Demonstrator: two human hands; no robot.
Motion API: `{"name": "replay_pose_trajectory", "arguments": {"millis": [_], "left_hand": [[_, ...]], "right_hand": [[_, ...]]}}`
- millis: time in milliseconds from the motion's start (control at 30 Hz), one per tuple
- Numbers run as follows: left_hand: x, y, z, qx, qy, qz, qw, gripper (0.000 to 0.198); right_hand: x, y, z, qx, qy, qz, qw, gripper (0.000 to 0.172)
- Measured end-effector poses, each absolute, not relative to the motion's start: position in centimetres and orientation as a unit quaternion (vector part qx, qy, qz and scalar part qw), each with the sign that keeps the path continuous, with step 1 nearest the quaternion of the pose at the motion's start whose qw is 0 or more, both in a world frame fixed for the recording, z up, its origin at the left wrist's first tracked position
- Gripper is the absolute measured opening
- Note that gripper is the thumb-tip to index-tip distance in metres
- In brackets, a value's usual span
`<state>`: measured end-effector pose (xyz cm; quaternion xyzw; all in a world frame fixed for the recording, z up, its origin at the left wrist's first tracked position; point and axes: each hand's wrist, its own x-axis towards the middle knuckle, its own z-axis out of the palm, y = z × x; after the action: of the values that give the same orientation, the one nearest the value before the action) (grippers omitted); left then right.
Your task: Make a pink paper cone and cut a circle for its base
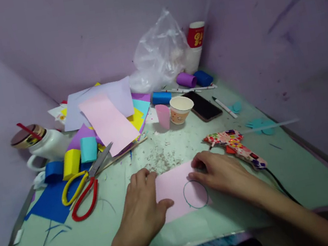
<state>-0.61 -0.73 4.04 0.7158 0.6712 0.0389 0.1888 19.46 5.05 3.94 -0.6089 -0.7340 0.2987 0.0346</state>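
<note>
A rectangular piece of pink paper [171, 189] lies low over the table's front part, with a green circle [195, 194] drawn on its right half. My left hand [144, 204] holds its left side, thumb over the surface and fingers bent at the upper left corner. At the upper right corner, my right hand [217, 170] grips the edge between thumb and curled fingers. Just beyond my right hand lies a flower-patterned glue gun [233, 145] with a clear glue stick [271, 126] in its back. Scissors [89, 177] with red and yellow handles rest open to the left.
Behind stand a paper cup [181, 109] and a pink curved paper piece [163, 116], beside a phone [202, 106] and a marker [224, 107]. Coloured sheets [110, 121] and a white mug [49, 144] crowd the left. A plastic bag [160, 52] and stacked cups [195, 46] stand at the back.
</note>
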Motion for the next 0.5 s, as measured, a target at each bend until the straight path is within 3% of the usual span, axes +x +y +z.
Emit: {"name": "replay_pose_trajectory", "arguments": {"millis": [133, 267, 367, 500], "left_hand": [[-1.4, -0.1, 3.8, 0.672, 0.697, 0.086, 0.235, 0.021], [-2.4, 0.0, 3.0, 0.647, 0.701, 0.127, 0.273, 0.013], [-3.0, 0.2, 3.2, 0.65, 0.671, 0.166, 0.314, 0.011], [-3.9, 0.9, 3.9, 0.634, 0.616, 0.238, 0.402, 0.013]], "right_hand": [[19.6, 5.5, 2.4, -0.557, -0.678, 0.453, 0.157, 0.017], [20.3, 6.1, 1.5, -0.552, -0.54, 0.576, 0.267, 0.046], [20.4, 6.3, 1.9, -0.51, -0.492, 0.653, 0.265, 0.052], [19.6, 6.7, 2.5, -0.395, -0.513, 0.731, 0.217, 0.029]]}}
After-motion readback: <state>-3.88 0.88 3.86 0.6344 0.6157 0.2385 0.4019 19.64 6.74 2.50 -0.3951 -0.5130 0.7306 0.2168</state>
